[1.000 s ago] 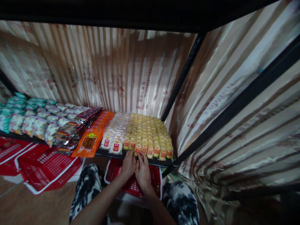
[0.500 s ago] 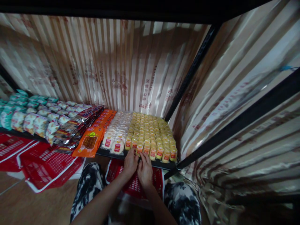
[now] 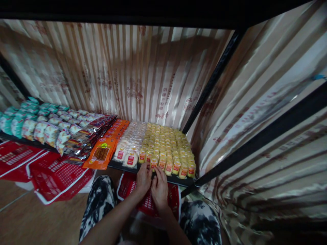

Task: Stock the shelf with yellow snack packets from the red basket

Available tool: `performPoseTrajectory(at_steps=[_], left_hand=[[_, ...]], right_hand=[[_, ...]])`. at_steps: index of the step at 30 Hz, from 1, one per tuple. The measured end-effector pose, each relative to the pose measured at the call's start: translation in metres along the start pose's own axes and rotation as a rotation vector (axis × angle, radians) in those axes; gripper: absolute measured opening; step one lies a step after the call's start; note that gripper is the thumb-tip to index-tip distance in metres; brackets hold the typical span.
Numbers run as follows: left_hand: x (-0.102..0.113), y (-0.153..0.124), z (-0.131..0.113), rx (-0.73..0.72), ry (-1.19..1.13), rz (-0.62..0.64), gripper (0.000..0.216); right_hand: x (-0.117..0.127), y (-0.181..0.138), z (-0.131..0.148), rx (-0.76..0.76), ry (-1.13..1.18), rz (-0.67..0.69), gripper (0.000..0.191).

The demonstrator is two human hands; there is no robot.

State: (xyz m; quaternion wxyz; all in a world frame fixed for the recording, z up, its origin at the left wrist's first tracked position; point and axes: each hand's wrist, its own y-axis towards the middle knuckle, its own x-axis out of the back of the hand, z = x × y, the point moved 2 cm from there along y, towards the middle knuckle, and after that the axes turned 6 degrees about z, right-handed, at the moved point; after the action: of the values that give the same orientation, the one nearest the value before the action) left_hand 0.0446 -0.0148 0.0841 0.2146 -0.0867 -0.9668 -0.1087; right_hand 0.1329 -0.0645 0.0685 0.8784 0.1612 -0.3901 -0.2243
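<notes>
Rows of small yellow wrapped snack cakes (image 3: 168,146) with red-and-yellow labels fill the right end of a low black shelf (image 3: 178,180). At the front edge, my left hand (image 3: 144,177) has its fingers bent against the left side of one front cake packet (image 3: 153,162). My right hand (image 3: 159,187) is beside it, its fingertips at the right side of the same packet. The packet sits between the two hands, its lower part covered by fingers. White round wrapped cakes (image 3: 130,158) lie just left of the yellow rows.
Left along the shelf are an orange snack bag (image 3: 102,149), dark foil packets (image 3: 79,144) and white-and-teal bags (image 3: 46,131). Red baskets (image 3: 58,173) stand below; another red basket (image 3: 171,194) is under my hands. Black posts (image 3: 212,81) and a striped curtain (image 3: 127,68) enclose the shelf.
The view has shifted slightly, so the shelf contents appear a little further right. Both hands stay at the same front packet of yellow cakes.
</notes>
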Motion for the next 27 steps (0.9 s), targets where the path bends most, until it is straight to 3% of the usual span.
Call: performPoseTrajectory(at_steps=[6,10,20,27], left_hand=[[0.030,0.000,0.018,0.035,0.025,-0.089,0.019],[0.043,0.013,0.027,0.065,0.078,-0.081,0.021],[0.038,0.024,0.027,0.021,0.195,-0.129,0.024],[0.038,0.025,0.022,0.119,0.164,-0.045,0.019]], right_hand=[[-0.020,-0.002,0.024,0.065,0.063,0.087,0.043],[-0.041,0.003,0.029,0.062,0.083,0.090,0.045],[-0.049,0.014,0.015,0.062,0.036,0.107,0.049],[-0.045,0.013,0.011,0.072,0.024,0.091,0.049]])
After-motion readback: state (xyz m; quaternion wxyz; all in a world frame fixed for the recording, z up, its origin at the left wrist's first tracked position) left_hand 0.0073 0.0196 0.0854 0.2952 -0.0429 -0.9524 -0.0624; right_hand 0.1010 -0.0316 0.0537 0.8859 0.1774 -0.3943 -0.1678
